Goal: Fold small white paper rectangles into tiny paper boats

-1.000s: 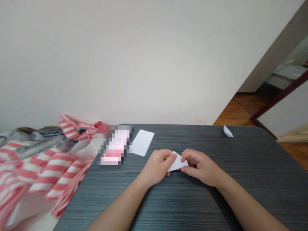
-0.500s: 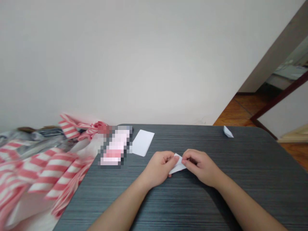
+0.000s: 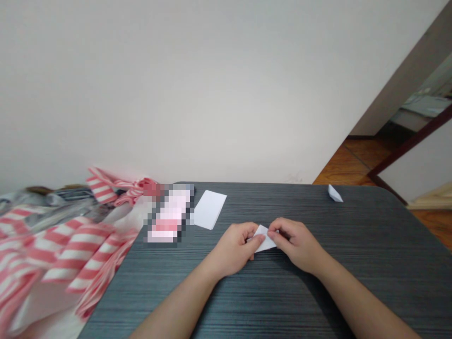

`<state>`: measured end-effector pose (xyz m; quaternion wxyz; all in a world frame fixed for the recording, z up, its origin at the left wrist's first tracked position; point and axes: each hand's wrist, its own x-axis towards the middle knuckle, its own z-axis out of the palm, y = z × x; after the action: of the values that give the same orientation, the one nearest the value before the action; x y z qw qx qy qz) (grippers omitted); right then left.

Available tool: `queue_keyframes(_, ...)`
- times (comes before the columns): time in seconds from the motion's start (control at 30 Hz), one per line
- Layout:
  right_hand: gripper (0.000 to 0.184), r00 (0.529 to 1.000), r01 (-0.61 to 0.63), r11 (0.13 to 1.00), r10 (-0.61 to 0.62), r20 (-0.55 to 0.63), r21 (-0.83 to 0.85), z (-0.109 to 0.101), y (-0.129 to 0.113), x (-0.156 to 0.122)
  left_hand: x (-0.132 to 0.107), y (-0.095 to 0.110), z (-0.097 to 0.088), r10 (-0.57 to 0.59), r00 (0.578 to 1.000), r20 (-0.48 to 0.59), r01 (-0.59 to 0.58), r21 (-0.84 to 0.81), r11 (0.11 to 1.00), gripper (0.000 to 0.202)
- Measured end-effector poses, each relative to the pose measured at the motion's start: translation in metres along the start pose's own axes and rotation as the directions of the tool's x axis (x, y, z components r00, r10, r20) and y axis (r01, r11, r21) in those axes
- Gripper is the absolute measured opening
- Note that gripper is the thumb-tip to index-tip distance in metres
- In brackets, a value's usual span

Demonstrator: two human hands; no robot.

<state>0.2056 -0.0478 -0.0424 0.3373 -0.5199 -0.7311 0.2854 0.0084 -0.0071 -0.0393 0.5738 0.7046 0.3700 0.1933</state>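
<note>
Since the earlier frame, the folded white paper (image 3: 264,239) had swung round between your hands. Its tip no longer pointed down and to the left; it lay flatter, with one corner reaching out beneath your right hand (image 3: 295,247). Both hands had drawn in around it, and they were close together near the middle of the dark grained table (image 3: 300,310).

Your left hand (image 3: 231,249) was curled and grasping the paper's left end, its fingers bent over that edge. Your right hand was pinching the upper right part of the paper between thumb and fingers. Neither hand had released it. The paper sat in the small gap between your hands, just above the table, though you could not tell whether its underside touched the surface.

Toward the far left of the table lay a blank white card (image 3: 210,209), well apart from your left hand. Just beside that card was a pink-and-white object (image 3: 169,219), too pixelated to identify. A small folded paper piece (image 3: 334,193) sat at the table's far edge, off to the right. Red-and-white striped fabric (image 3: 70,254) heaped past the table's left edge, a plain white wall (image 3: 212,94) rose behind the table, and a wooden floor (image 3: 348,165) showed beyond its far right corner.
</note>
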Motion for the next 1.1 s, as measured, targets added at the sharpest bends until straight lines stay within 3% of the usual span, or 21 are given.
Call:
queue_keyframes(0.17,0.008,0.995,-0.102,0.983,0.101,0.015,0.155,0.005,0.005,-0.003,0.0,0.001,-0.001,0.0,1.0,-0.009,0.001,0.019,1.0,0.031)
queue_keyframes(0.27,0.021,0.987,-0.161,0.943,0.154,0.046,0.29,0.007,0.008,-0.004,0.0,0.0,0.0,0.009,1.0,-0.017,-0.008,0.031,0.999,0.03)
queue_keyframes(0.37,0.011,0.971,-0.233,0.941,0.212,0.112,0.244,0.007,0.006,-0.004,0.0,0.0,0.0,0.029,0.999,-0.033,-0.027,0.058,0.998,0.029)
queue_keyframes(0.5,0.022,0.949,-0.289,0.941,0.257,0.18,0.179,0.003,0.001,-0.002,0.0,0.0,0.0,0.031,0.999,-0.037,-0.029,0.074,0.997,0.03)
queue_keyframes(0.87,0.022,0.958,-0.276,0.933,0.248,0.144,0.229,0.002,-0.001,-0.003,-0.001,0.0,0.001,0.05,0.999,0.008,-0.05,0.053,0.997,0.04)
queue_keyframes(1.1,0.021,0.952,-0.278,0.926,0.23,0.203,0.257,0.001,-0.008,-0.002,-0.003,0.001,-0.001,0.067,0.998,0.005,-0.067,0.098,0.993,0.039)
